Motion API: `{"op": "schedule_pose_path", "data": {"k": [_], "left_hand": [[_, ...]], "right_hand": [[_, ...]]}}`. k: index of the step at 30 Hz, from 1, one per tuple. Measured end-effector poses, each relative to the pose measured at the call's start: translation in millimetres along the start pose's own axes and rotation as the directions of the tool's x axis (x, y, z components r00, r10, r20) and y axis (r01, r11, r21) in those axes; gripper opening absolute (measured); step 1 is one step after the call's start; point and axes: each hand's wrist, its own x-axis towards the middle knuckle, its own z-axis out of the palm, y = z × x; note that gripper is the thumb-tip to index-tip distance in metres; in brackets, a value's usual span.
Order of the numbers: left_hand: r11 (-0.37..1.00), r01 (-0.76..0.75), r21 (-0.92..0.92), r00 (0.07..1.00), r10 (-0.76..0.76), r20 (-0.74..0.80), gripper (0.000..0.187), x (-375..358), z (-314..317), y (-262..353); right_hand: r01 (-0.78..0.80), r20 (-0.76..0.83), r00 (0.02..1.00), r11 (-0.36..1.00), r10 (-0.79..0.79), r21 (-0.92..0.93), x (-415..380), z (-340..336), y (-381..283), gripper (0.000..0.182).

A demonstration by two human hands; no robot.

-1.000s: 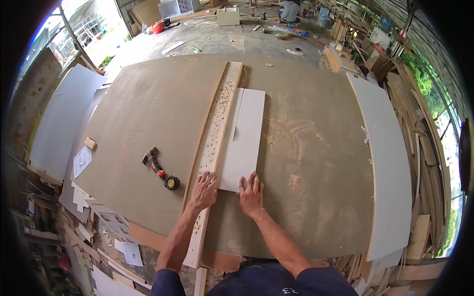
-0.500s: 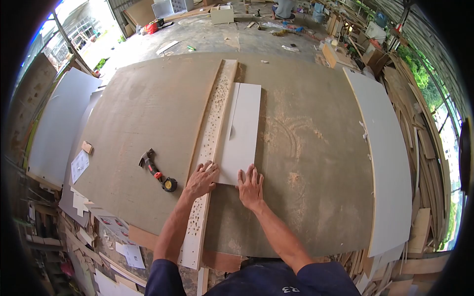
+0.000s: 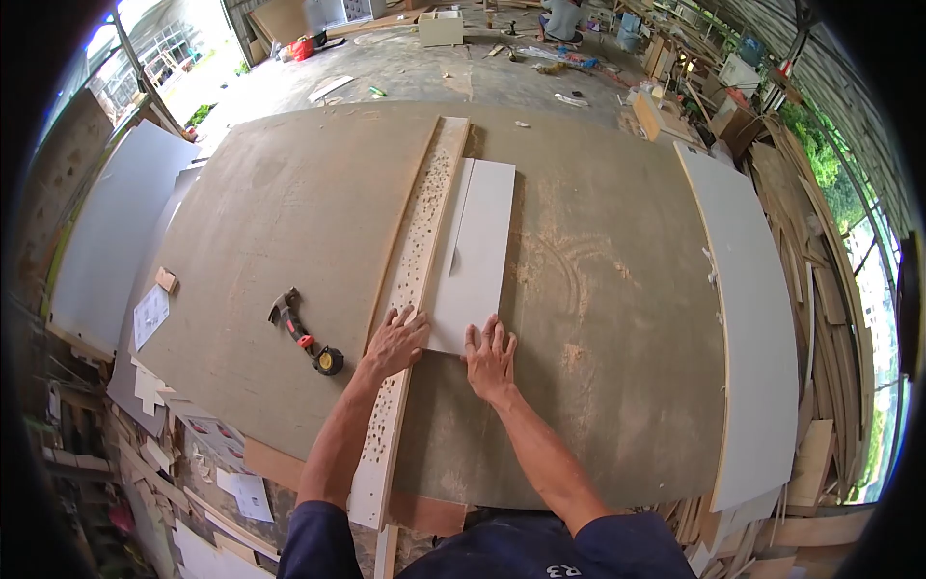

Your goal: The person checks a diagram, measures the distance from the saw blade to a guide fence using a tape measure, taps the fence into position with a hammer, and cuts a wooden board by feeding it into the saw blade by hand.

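Observation:
A narrow white panel (image 3: 485, 251) lies flat on the large brown board, along the right side of a long strip full of small holes (image 3: 424, 227). My left hand (image 3: 396, 344) rests on the strip, fingers spread and thumb close to the panel's near left corner. At the near right corner, my right hand (image 3: 491, 362) grips the panel's end, its thumb on the white face and its fingers around the edge. A thin dark line runs lengthwise down the panel. Off to the left lie a claw hammer (image 3: 291, 318) and a tape measure (image 3: 329, 361) touching its handle end.
The brown board (image 3: 627, 386) forms the worktop, with sawdust right of the panel. A large white board (image 3: 748, 318) lies along its right edge. Printed paper (image 3: 151, 316) and a wood block (image 3: 166, 280) sit at the left. Scrap wood surrounds the worktop; a person (image 3: 559, 19) crouches far back.
Both hands and the white panel have slid slightly away from me along the strip. The hammer and tape measure stay put; the view has shifted a little.

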Motion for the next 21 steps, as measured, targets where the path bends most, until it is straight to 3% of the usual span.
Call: {"op": "schedule_pose_path", "data": {"k": [21], "left_hand": [[0.998,0.042,-0.048,0.999,-0.041,0.013,0.055,26,-6,-14]], "right_hand": [[-0.011,0.009,1.0,1.0,0.011,-0.009,31,-4,12,0.061]]}}
